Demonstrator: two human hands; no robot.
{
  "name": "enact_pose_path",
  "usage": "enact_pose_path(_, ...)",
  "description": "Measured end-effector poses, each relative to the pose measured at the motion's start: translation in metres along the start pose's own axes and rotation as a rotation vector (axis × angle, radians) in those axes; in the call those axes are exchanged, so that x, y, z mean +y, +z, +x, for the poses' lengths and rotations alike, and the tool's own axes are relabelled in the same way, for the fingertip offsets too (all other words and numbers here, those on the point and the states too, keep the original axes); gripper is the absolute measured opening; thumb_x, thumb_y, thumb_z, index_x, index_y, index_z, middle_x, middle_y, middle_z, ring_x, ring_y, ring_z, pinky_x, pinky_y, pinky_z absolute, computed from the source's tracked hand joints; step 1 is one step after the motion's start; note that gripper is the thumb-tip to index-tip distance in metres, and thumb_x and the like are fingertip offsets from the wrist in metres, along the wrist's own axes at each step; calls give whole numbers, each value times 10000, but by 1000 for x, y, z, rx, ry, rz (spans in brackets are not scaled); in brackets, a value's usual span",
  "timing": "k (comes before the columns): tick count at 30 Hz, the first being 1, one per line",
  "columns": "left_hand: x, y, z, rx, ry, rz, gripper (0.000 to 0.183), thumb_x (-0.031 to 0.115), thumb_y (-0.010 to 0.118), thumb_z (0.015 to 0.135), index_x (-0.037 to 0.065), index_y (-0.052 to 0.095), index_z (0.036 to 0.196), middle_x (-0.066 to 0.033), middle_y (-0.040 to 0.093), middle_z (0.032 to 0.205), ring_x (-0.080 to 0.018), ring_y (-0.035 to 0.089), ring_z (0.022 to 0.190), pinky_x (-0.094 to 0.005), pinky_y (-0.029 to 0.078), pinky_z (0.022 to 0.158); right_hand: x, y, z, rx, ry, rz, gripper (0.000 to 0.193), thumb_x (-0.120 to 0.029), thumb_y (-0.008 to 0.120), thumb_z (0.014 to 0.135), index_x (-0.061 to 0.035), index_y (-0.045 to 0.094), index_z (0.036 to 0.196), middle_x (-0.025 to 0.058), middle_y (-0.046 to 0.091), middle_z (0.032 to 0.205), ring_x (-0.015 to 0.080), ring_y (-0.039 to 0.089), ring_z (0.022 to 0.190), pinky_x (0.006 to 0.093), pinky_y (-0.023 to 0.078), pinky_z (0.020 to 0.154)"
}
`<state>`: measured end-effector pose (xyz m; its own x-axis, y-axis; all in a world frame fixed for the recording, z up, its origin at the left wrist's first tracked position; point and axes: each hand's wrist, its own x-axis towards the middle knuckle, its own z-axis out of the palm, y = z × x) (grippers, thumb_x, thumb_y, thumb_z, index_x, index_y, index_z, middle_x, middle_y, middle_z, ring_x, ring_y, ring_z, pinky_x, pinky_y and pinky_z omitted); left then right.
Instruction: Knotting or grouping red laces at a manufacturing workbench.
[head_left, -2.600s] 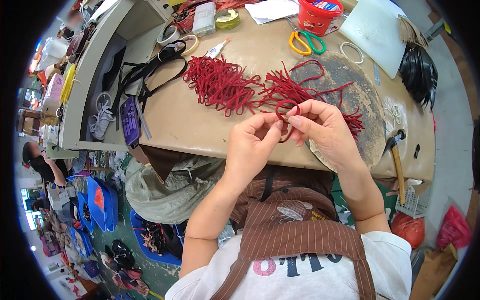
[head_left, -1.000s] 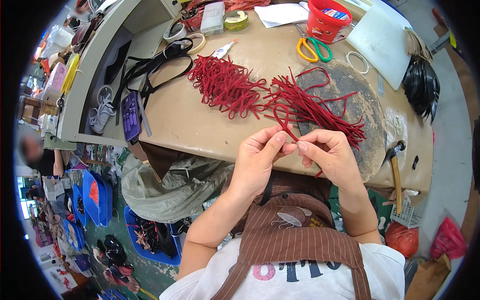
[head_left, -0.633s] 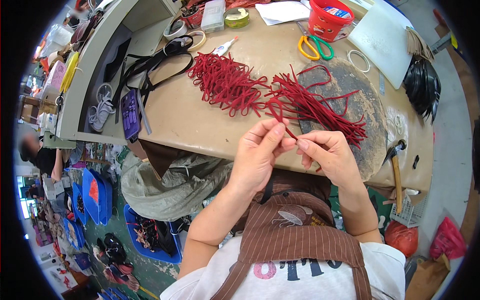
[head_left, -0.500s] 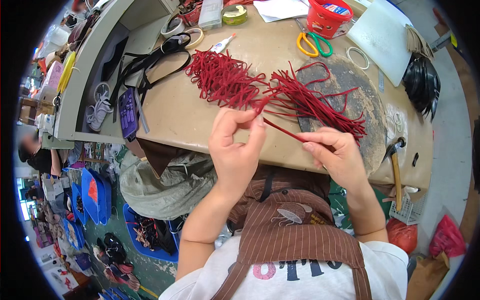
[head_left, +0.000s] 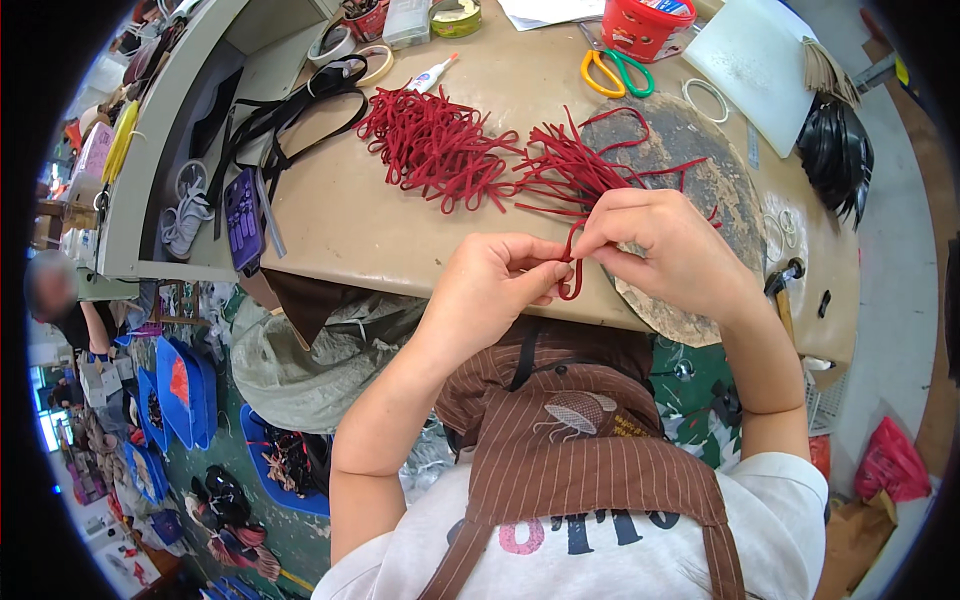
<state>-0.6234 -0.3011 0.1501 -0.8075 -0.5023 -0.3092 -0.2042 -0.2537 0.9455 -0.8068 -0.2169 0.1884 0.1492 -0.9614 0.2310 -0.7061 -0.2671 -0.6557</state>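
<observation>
We record, at the near edge of the tan workbench, a left hand and a right hand drawn close together, both pinching one red strip that bends into a small loop between their fingertips. The left hand grips the strip's near part with thumb and forefinger closed on it; the right hand, fingers curled, holds the upper part, though the exact hold of its thumb is hidden from us behind the knuckles. The strip hangs just over the table's front edge, above a brown striped apron. Just behind the right hand lies a loose pile of red strips, spread partly over a dark round pad; a second, denser heap of red strips lies to its left, apart from the hands. Farther back we list yellow-and-green scissors, a red tub, a white board, a small white tube and rolls of tape. Black straps trail over the left end of the bench, near a purple phone. A hammer rests at the right edge, beside a bundle of black pieces. Blue trays stand on the floor at the left.
</observation>
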Motion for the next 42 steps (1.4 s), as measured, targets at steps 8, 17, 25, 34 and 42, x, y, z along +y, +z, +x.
enact_pose_path(8,0,2,0,-43,6,126,144,66,620,837,-38,643,934,-41,657,771,-61,586,688,-212,482,637,-3,-1,10,-198,37,121,138,27,629,715,-22,650,842,91,603,762,229,598,691,296,480,616)
enact_pose_path(17,-20,3,-3,-45,107,-446,82,33,596,846,-6,588,917,-69,640,789,-130,606,728,-274,493,726,24,10,-2,61,127,231,122,-28,653,759,-10,653,880,68,620,761,150,589,680,266,464,619)
enact_pose_path(25,-31,18,6,294,463,-34,294,-23,545,826,17,562,1117,-32,534,831,-104,557,719,-227,468,663,4,38,-28,99,320,601,218,60,622,752,16,612,965,22,623,776,63,574,707,210,469,632)
enact_pose_path(34,-36,14,-6,377,472,301,164,40,590,831,0,631,985,-105,592,844,-180,602,728,-271,483,660,-1,46,-21,76,474,708,178,88,649,731,29,636,898,15,606,781,67,564,700,181,436,634)
enact_pose_path(42,-44,17,-7,352,318,-82,159,74,546,890,-64,607,939,-61,595,859,-87,559,779,-234,467,696,-5,64,-9,173,515,754,79,33,611,791,-14,549,802,-13,552,698,37,489,612,173,393,577)
